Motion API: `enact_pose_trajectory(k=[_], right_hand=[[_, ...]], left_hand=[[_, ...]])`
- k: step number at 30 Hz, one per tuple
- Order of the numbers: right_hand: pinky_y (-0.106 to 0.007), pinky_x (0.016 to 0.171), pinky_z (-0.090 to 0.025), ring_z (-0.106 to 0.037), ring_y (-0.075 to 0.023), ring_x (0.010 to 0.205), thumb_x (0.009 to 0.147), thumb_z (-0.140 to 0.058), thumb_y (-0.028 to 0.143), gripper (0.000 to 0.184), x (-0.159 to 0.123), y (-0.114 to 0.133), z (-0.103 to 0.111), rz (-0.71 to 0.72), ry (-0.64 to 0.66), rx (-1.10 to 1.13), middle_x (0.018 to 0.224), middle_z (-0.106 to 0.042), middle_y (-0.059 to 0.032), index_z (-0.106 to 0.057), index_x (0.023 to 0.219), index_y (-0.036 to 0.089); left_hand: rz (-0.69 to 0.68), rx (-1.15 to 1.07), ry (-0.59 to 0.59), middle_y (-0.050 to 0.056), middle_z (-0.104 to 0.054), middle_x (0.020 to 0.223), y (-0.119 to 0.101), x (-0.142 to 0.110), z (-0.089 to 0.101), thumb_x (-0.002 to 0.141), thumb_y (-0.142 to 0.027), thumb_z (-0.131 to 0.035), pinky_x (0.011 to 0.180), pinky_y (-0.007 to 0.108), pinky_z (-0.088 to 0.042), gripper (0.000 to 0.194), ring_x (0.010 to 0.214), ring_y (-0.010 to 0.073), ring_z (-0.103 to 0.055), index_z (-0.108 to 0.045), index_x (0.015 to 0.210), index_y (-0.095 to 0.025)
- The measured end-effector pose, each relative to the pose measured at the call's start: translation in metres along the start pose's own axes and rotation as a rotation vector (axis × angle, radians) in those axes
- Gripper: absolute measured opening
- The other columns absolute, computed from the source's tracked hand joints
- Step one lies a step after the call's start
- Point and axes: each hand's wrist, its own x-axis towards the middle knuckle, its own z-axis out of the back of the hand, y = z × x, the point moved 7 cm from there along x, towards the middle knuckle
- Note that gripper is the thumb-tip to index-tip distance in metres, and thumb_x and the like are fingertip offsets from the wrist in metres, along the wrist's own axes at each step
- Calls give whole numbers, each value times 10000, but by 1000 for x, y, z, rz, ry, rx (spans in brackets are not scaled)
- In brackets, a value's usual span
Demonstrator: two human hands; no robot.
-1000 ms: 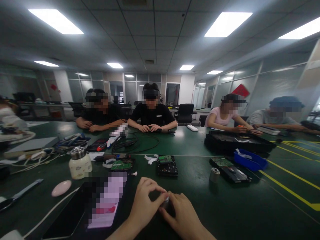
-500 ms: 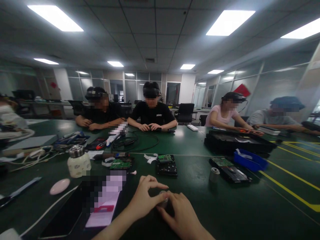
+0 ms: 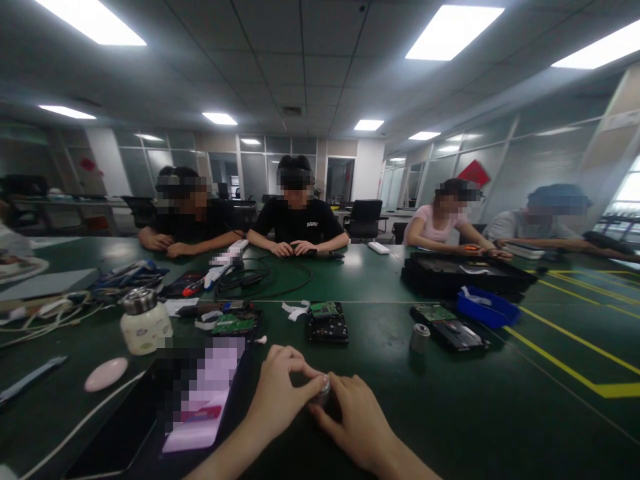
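Observation:
In front of me, both hands are around a small silvery metal cylinder [image 3: 324,392], which is partly covered by fingers. The thumb and forefinger of my left hand [image 3: 286,387] are closed on its upper left side. My right hand [image 3: 356,420] grips it from the right, fingers bent over the top edge and thumb low in front. A similar metal cylinder [image 3: 420,339] stands upright on the green table [image 3: 480,413] to the right. Beyond my hands lies a black hard drive with a green circuit board [image 3: 327,323].
To the left are a phone [image 3: 210,393], a black tablet [image 3: 115,427], a pink oval object [image 3: 106,375] and a cream bottle [image 3: 146,323]. On the right, another opened drive [image 3: 453,327] lies beside a blue bin [image 3: 489,308]. Several people sit across the table.
My view has shifted slightly, so everything sits a little further left and higher. The fingers have moved apart a little at the cylinder's top, showing more of it.

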Motion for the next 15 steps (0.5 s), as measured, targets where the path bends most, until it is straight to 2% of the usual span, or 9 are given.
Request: enact_pose_trajectory(k=[2,7,9,11,15], right_hand=[[-340,852,-325,-583,-218,888,850,-494,393,288,-1,-1,0,-18,11,-1,971,-648,-56,-552,1047,190],[-294,756,-340,-577,-202,835,841,-507,400,267,-1,2,1,3,3,-23,927,-644,-45,-539,1008,194],[-292,728,-339,-577,-200,798,837,-510,431,260,-1,2,1,3,-5,-47,883,-644,-38,-542,940,194],[-293,711,-338,-576,-195,772,836,-509,450,262,-1,3,3,5,-17,-59,854,-642,-29,-539,892,196],[-291,692,-341,-572,-189,754,831,-513,459,266,-2,4,6,7,-29,-58,850,-641,-26,-538,886,199]], left_hand=[[-18,12,-63,25,-594,750,-1,-3,-2,696,-398,-657,804,349,-389,197,858,219,-510,-689,609,-225],[-126,-4,-203,14,-601,700,-4,-4,5,743,-417,-613,772,320,-401,260,811,199,-514,-630,589,-208],[-136,13,-304,13,-607,693,4,-1,15,762,-477,-574,783,324,-396,309,793,197,-514,-640,611,-215],[-61,78,-345,17,-623,708,21,2,21,774,-517,-533,758,328,-394,333,774,204,-515,-681,705,-227],[83,265,-68,26,-603,649,57,9,1,761,-576,-494,657,324,-376,393,727,227,-510,-714,695,-257]])
